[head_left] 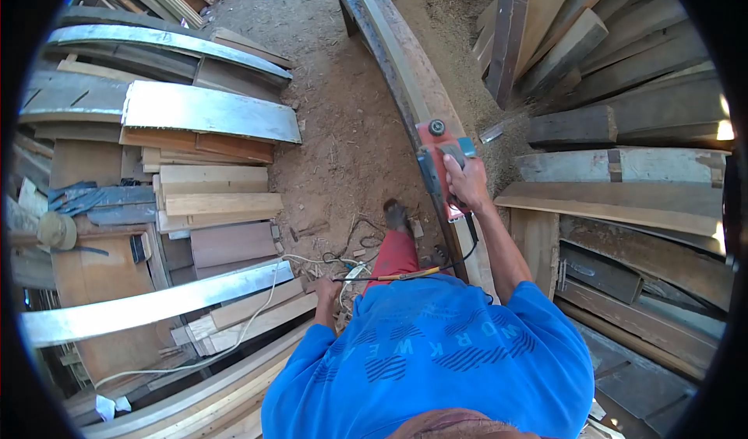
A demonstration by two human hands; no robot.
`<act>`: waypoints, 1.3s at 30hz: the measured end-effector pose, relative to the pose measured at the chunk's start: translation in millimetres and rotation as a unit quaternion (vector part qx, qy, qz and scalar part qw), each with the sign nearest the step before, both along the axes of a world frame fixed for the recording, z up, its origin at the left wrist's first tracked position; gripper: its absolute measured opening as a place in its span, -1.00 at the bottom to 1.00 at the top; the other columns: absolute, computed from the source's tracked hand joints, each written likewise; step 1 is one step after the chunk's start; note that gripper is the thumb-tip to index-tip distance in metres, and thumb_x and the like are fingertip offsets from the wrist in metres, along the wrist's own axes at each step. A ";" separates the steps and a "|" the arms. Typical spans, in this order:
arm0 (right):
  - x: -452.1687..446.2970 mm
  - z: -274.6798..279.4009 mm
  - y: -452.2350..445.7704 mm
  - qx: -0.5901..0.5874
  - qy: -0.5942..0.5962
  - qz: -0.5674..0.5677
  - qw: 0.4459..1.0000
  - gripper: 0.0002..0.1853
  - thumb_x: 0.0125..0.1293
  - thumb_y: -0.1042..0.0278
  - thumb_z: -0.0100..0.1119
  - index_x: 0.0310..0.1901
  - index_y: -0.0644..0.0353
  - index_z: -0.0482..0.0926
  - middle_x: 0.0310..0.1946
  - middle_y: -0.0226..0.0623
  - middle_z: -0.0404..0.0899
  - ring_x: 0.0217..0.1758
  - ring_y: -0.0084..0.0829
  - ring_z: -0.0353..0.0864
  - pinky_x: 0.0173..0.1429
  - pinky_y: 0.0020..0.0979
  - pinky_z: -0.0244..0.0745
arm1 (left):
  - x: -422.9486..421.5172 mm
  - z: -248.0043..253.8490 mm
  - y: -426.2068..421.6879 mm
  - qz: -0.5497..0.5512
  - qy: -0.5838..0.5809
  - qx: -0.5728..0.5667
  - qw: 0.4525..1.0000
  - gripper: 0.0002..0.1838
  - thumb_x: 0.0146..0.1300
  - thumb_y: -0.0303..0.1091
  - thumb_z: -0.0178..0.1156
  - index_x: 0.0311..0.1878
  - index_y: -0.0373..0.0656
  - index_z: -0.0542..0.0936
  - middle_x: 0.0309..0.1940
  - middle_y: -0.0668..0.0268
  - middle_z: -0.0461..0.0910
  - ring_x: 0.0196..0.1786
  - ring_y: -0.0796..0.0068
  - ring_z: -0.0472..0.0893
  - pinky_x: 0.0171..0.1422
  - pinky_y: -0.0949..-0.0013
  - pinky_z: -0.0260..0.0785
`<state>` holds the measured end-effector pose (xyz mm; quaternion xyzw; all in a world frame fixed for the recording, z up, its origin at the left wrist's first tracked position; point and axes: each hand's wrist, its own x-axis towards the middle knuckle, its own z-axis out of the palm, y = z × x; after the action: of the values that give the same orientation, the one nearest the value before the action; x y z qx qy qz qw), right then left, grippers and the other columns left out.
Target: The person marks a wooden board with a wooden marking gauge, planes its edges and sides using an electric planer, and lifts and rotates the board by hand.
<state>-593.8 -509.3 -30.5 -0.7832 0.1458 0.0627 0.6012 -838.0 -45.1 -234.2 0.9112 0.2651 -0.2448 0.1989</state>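
Note:
My right hand (467, 182) is wrapped round the handle of a red and grey electric planer (431, 133). Under the planer is a long wooden board (397, 65) on a narrow bench (354, 10) that runs away from me. A black power cord (474, 240) trails from the back of the planer and crosses in front of my waist, with a yellow stretch on it. Low on the left, my left hand (327, 289) is closed on this cord, holding it off to the side. Its fingers are small and partly hidden.
Stacked boards (210, 190) and pale metal-like strips (210, 112) line the left side. Thick planks (623, 205) lean and lie on the right. A white cable (257, 322) and tangled cords (354, 244) lie near my foot on the dirt floor (335, 143), which has shavings on it.

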 end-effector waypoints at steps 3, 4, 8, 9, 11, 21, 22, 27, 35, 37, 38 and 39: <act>68.3 -12.9 12.7 0.045 -0.001 0.006 0.999 -0.57 0.55 -0.04 0.15 -0.35 0.18 0.57 -0.61 -0.54 0.47 -0.63 -0.66 0.41 -0.54 -0.47 0.32 | 47.0 -5.2 -6.6 0.038 0.075 -0.064 0.994 -0.67 0.12 -0.16 0.32 -0.30 -0.29 0.72 -0.44 -0.05 0.71 -0.29 0.12 0.75 -0.20 0.06 0.51; 93.8 -17.0 16.6 0.052 -0.003 0.009 0.999 -0.56 0.54 -0.05 0.15 -0.34 0.18 0.57 -0.61 -0.54 0.47 -0.63 -0.66 0.41 -0.54 -0.47 0.32 | 61.3 -16.0 -3.1 0.024 0.087 -0.071 0.993 -0.67 0.11 -0.15 0.33 -0.29 -0.29 0.72 -0.43 -0.04 0.72 -0.30 0.13 0.75 -0.21 0.07 0.51; 199.1 -7.9 31.8 0.008 0.017 0.016 1.000 -0.39 0.46 -0.24 0.11 -0.30 0.31 0.61 -0.57 -0.31 0.60 -0.50 -0.41 0.64 -0.33 -0.24 0.54 | 145.1 -34.0 -9.0 -0.016 0.090 -0.058 0.994 -0.65 0.10 -0.12 0.33 -0.28 -0.27 0.72 -0.40 -0.01 0.73 -0.27 0.14 0.76 -0.17 0.09 0.52; 225.1 -5.1 39.3 0.004 0.010 0.013 1.000 -0.43 0.47 -0.21 0.12 -0.34 0.26 0.60 -0.59 -0.37 0.57 -0.53 -0.48 0.59 -0.38 -0.31 0.49 | 165.3 -47.8 -2.4 -0.025 0.093 -0.060 0.994 -0.65 0.10 -0.11 0.33 -0.28 -0.27 0.73 -0.39 -0.02 0.73 -0.26 0.13 0.76 -0.15 0.09 0.52; 281.3 -4.0 45.4 -0.004 -0.004 0.016 1.000 -0.49 0.50 -0.15 0.15 -0.40 0.17 0.58 -0.62 -0.48 0.50 -0.58 -0.61 0.51 -0.48 -0.43 0.39 | 200.7 -56.9 -2.5 0.002 0.065 -0.123 0.990 -0.63 0.13 -0.09 0.31 -0.28 -0.26 0.71 -0.36 -0.04 0.74 -0.19 0.04 0.77 -0.09 0.08 0.53; 484.3 -9.6 60.4 0.088 -0.005 0.064 0.994 -0.45 0.47 -0.24 0.20 -0.40 0.15 0.58 -0.57 -0.46 0.57 -0.53 -0.56 0.55 -0.44 -0.40 0.44 | 324.5 -61.6 -17.8 -0.021 -0.001 -0.157 0.987 -0.71 0.24 -0.14 0.35 -0.27 -0.21 0.62 -0.46 0.20 0.63 -0.36 0.35 0.58 -0.21 0.21 0.44; 483.1 -13.3 58.8 0.126 -0.014 0.066 0.990 -0.46 0.47 -0.23 0.20 -0.38 0.15 0.57 -0.56 -0.47 0.56 -0.54 -0.57 0.53 -0.44 -0.41 0.43 | 328.0 -52.0 -24.5 -0.021 -0.008 -0.166 0.986 -0.71 0.25 -0.14 0.38 -0.29 -0.19 0.60 -0.50 0.33 0.59 -0.39 0.46 0.51 -0.26 0.27 0.40; 399.0 -8.2 47.0 0.097 0.001 0.064 0.993 -0.50 0.51 -0.19 0.18 -0.32 0.15 0.57 -0.59 -0.52 0.48 -0.55 -0.62 0.46 -0.47 -0.45 0.37 | 305.3 8.9 -55.3 -0.002 0.064 -0.174 0.983 -0.79 0.22 -0.24 0.35 -0.32 -0.18 0.60 -0.50 0.38 0.57 -0.40 0.53 0.49 -0.29 0.30 0.36; 117.0 4.9 -8.1 -0.046 0.037 0.109 0.992 -0.40 0.49 -0.13 0.12 0.20 0.34 0.59 -0.39 -0.16 0.64 -0.34 -0.36 0.64 -0.17 -0.22 0.55 | 218.1 -63.5 -64.5 -0.132 0.151 -0.117 0.973 -0.75 0.14 -0.18 0.28 -0.22 -0.13 0.71 -0.33 -0.09 0.74 -0.15 -0.03 0.77 -0.05 0.03 0.56; 40.0 -1.4 -16.4 0.001 0.005 0.077 0.997 -0.43 0.47 -0.06 0.14 0.17 0.36 0.57 -0.42 -0.17 0.63 -0.38 -0.37 0.64 -0.23 -0.26 0.55 | 213.5 -58.6 -79.5 -0.146 0.135 -0.144 0.969 -0.74 0.14 -0.18 0.27 -0.23 -0.15 0.72 -0.34 -0.09 0.74 -0.15 -0.05 0.76 -0.03 0.01 0.56; 9.5 3.5 -19.9 0.006 0.041 0.073 0.996 -0.46 0.46 -0.04 0.16 0.13 0.37 0.58 -0.45 -0.18 0.62 -0.40 -0.38 0.64 -0.25 -0.28 0.55 | 211.9 -52.7 -88.0 -0.152 0.129 -0.158 0.967 -0.74 0.14 -0.18 0.27 -0.23 -0.16 0.72 -0.34 -0.10 0.74 -0.15 -0.07 0.76 -0.02 0.00 0.56; -14.2 8.8 -20.3 0.020 0.075 0.059 0.995 -0.48 0.46 -0.03 0.17 0.08 0.38 0.59 -0.45 -0.15 0.63 -0.38 -0.33 0.65 -0.21 -0.24 0.56 | 222.6 -21.6 -103.5 -0.150 0.142 -0.185 0.961 -0.72 0.15 -0.19 0.25 -0.22 -0.18 0.74 -0.32 -0.13 0.74 -0.14 -0.13 0.75 0.01 -0.03 0.56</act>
<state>-607.9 -529.5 -21.6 -0.7714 0.1427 0.1600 0.5991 -615.3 -148.6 -255.7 0.8436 0.1011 -0.4435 0.2854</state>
